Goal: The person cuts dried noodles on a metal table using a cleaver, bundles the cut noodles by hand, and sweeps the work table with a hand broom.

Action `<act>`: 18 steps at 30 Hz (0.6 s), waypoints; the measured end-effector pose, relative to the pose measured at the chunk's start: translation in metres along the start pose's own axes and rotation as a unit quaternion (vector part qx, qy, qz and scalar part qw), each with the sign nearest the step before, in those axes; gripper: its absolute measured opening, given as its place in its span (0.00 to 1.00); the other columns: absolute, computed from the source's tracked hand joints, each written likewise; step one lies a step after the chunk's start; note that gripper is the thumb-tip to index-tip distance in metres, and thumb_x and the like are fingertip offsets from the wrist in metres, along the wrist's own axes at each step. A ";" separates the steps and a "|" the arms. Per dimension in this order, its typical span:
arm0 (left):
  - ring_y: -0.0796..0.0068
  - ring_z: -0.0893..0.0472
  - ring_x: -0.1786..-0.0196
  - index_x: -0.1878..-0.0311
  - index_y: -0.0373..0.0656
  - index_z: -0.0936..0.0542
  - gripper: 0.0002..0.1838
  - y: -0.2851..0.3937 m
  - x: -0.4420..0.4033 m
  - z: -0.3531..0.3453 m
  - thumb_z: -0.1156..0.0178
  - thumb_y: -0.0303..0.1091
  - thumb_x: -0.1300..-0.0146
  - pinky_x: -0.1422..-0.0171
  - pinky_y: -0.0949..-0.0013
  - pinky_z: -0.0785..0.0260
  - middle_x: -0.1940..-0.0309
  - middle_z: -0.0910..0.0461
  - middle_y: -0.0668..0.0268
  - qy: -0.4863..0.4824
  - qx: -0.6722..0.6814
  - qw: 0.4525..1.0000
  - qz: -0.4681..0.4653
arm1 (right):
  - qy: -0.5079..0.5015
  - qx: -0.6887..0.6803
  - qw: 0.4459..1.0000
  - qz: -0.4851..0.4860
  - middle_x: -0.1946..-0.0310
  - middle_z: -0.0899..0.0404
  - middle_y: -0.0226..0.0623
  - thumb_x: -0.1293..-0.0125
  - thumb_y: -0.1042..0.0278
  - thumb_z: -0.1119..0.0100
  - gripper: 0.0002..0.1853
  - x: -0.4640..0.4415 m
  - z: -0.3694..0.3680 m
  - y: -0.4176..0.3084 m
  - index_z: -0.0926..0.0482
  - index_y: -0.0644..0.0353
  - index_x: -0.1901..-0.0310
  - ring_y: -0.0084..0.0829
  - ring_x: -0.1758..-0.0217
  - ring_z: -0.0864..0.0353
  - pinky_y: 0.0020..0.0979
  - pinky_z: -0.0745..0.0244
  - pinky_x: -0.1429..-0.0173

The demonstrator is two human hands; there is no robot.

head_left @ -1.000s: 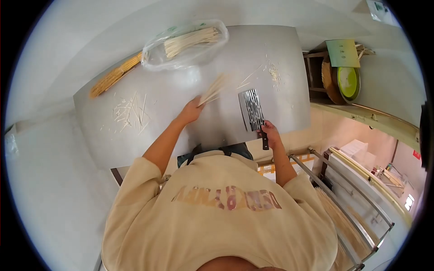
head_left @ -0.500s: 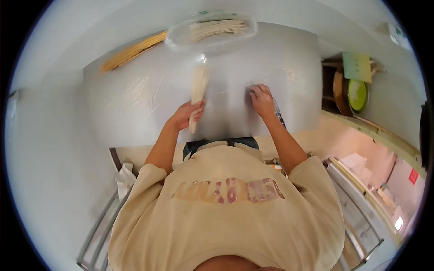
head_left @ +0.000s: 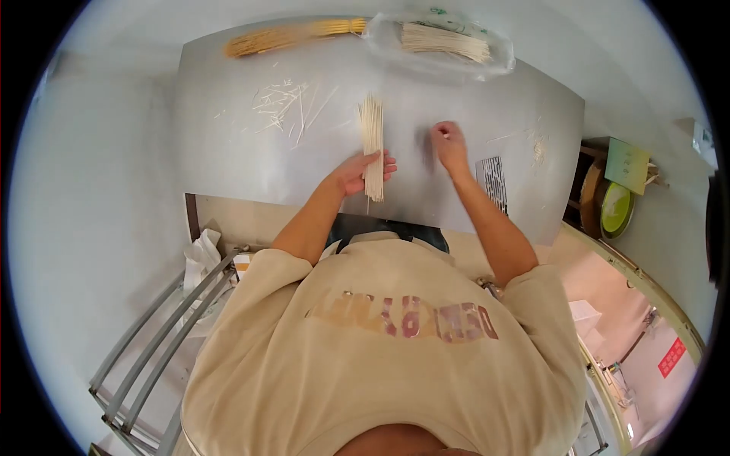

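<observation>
My left hand is wrapped round a bundle of thin pale sticks, thumb across the front and fingertips showing on the far side. The sticks fan slightly at the top, and one pokes out below the rest. To the right of the bundle, apart from it, my right hand is over the metal table. Its fingers are curled in and a little blurred, so anything pinched there is too small to make out. A black-and-white patterned flat piece lies beside my right forearm.
Short broken sticks are scattered on the table's left; a few bits lie right. A yellow stick bundle and a clear plastic bag containing pale sticks line the back edge. A metal rack stands lower left.
The view has shifted, so the table sits further right and up. My right hand has gone from fingers stretched on the table to curled fingers. My left hand still holds the bundle.
</observation>
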State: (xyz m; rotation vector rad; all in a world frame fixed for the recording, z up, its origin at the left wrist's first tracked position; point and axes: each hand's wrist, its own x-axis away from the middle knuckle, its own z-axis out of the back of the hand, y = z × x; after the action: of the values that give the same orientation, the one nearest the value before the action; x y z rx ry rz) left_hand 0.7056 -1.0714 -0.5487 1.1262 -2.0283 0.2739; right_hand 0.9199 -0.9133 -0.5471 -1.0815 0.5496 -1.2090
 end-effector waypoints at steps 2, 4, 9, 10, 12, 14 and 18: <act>0.59 0.22 0.37 0.33 0.41 0.29 0.19 0.000 -0.006 0.001 0.46 0.37 0.23 0.33 0.55 0.24 0.42 0.22 0.57 -0.009 0.041 0.999 0.022 | -0.057 -0.199 0.947 -0.247 0.74 0.24 0.31 0.37 0.64 0.38 0.08 0.009 -0.033 -0.016 0.21 0.59 0.69 0.28 0.70 0.26 0.32 0.29 0.62; 0.57 0.23 0.34 0.35 0.42 0.28 0.20 -0.003 -0.013 0.004 0.49 0.44 0.21 0.32 0.54 0.26 0.40 0.23 0.56 -0.085 0.087 0.992 0.031 | -0.102 -0.345 0.854 -0.377 0.78 0.25 0.30 0.38 0.66 0.38 0.07 0.012 -0.074 0.025 0.22 0.55 0.72 0.26 0.76 0.28 0.32 0.30 0.68; 0.69 0.21 0.54 0.40 0.42 0.25 0.18 -0.012 -0.021 0.014 0.48 0.45 0.22 0.49 0.63 0.23 0.56 0.22 0.65 -0.075 0.028 0.997 0.004 | -0.102 -0.337 0.862 -0.364 0.74 0.21 0.34 0.30 0.62 0.40 0.09 0.041 -0.092 -0.028 0.23 0.57 0.66 0.27 0.76 0.24 0.32 0.26 0.67; 0.74 0.23 0.63 0.42 0.43 0.25 0.17 -0.012 -0.022 0.016 0.47 0.45 0.22 0.57 0.67 0.24 0.62 0.24 0.68 -0.112 0.027 0.993 0.000 | -0.101 -0.336 0.864 -0.362 0.74 0.21 0.34 0.30 0.62 0.40 0.09 0.042 -0.090 -0.029 0.23 0.57 0.66 0.27 0.76 0.24 0.32 0.26 0.67; 0.77 0.28 0.67 0.43 0.44 0.24 0.16 -0.010 -0.012 0.008 0.46 0.45 0.22 0.62 0.70 0.29 0.66 0.27 0.70 -0.111 0.004 0.994 0.005 | -0.175 -0.429 0.812 -0.355 0.69 0.17 0.38 0.27 0.61 0.40 0.12 0.043 -0.077 -0.031 0.21 0.61 0.55 0.27 0.77 0.26 0.32 0.26 0.67; 0.79 0.33 0.72 0.44 0.44 0.24 0.15 -0.008 0.007 -0.010 0.46 0.45 0.22 0.67 0.73 0.33 0.70 0.30 0.72 -0.113 -0.018 0.993 0.010 | -0.254 -0.455 0.784 -0.338 0.62 0.17 0.40 0.27 0.60 0.41 0.15 0.038 -0.056 -0.048 0.23 0.64 0.48 0.30 0.70 0.23 0.35 0.23 0.63; 0.79 0.31 0.70 0.44 0.45 0.23 0.15 -0.005 0.031 -0.033 0.45 0.45 0.23 0.66 0.73 0.34 0.67 0.26 0.71 -0.160 -0.109 0.981 0.018 | -0.260 -0.431 0.818 -0.279 0.42 0.20 0.47 0.25 0.62 0.43 0.26 0.048 -0.035 -0.102 0.32 0.67 0.31 0.39 0.46 0.18 0.40 0.17 0.47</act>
State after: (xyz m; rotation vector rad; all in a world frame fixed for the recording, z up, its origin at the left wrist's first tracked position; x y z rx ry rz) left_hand 0.7182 -1.0764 -0.5050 1.0475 -2.2954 -0.1194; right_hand 0.8582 -0.9684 -0.4623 -2.3997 0.3409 -1.0662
